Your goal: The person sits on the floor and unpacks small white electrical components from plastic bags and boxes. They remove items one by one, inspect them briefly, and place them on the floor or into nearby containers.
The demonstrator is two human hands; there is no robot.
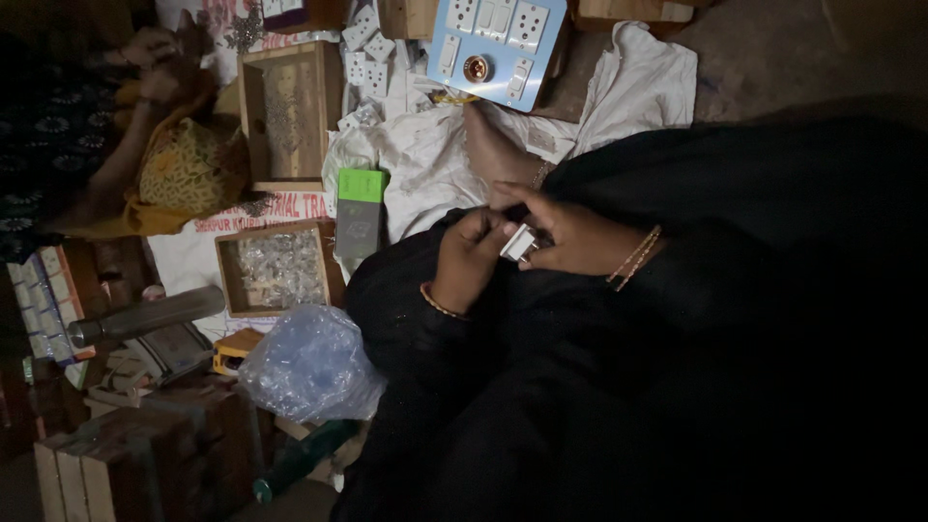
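Landmark: wooden tray [230, 275] of clear small pieces, on the floor.

Far left of the tray: another person's arm [111, 174] and a yellow patterned garment [188, 164], not involved.
Just below-left of the tray: grey metal cylinder [145, 315], lying on its side.
Below the tray, near: bulging clear plastic bag [309, 362].
Just right of the tray: flat green-topped box [360, 208], lying on white cloth [425, 164].
Well above-right of the tray: pale blue switch panel [498, 39] with white switches and sockets.

Right of the tray, over the black-clad lap:
- left hand [469, 261]: wrist bent, bangle at the wrist, fingers curled inward, grip closed on the near side of the small white part [519, 242].
- small white part: off the floor, held between both hands, well right of the tray, below a bare foot [493, 145].
- right hand [580, 237]: forearm entering from the far right, bangles at the wrist, thumb and forefinger reaching leftward, grip pinched on the far side of the same part.

Judgement on handling: dim light, tiny piece, so best kept low over the lap, where a dropped bit would be caught. One hand as a steady clamp, the other for fine fingertip work. Elbows tucked, wrists close together for control. Exact face of the part under the fingers: cannot tell.
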